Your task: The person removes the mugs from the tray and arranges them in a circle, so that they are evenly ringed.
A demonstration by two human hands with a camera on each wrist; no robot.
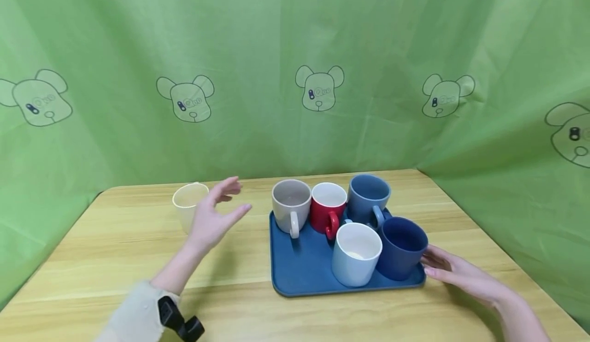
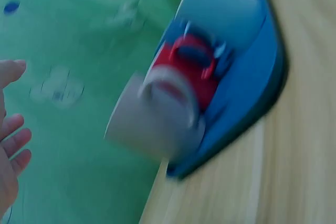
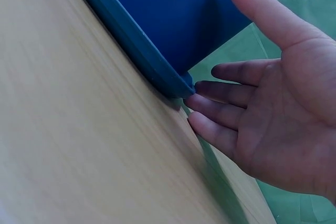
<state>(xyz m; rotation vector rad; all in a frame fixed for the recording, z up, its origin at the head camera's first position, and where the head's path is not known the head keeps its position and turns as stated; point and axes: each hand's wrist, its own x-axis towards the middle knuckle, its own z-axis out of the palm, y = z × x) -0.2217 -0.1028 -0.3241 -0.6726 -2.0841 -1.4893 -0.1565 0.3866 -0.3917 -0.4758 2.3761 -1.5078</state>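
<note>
My left hand (image 1: 213,221) is raised over the table's left half, fingers and thumb spread, holding nothing. Partly hidden behind it stands a cream cup (image 1: 188,204). My right hand (image 1: 456,275) is at the right front corner of a blue tray (image 1: 297,273), close beside a dark blue mug (image 1: 402,255); its fingertips (image 3: 197,100) are at the tray's rim. Also on the tray stand a grey mug (image 1: 286,211), a red mug (image 1: 321,214) with white inside, a medium-blue mug (image 1: 361,204) and a pale blue mug (image 1: 352,262). The left wrist view is blurred.
The wooden table (image 1: 92,260) carries the tray right of its middle. A green curtain (image 1: 258,50) with printed bear heads hangs behind the table and along its sides. A black wrist camera (image 1: 177,319) is strapped over the left sleeve.
</note>
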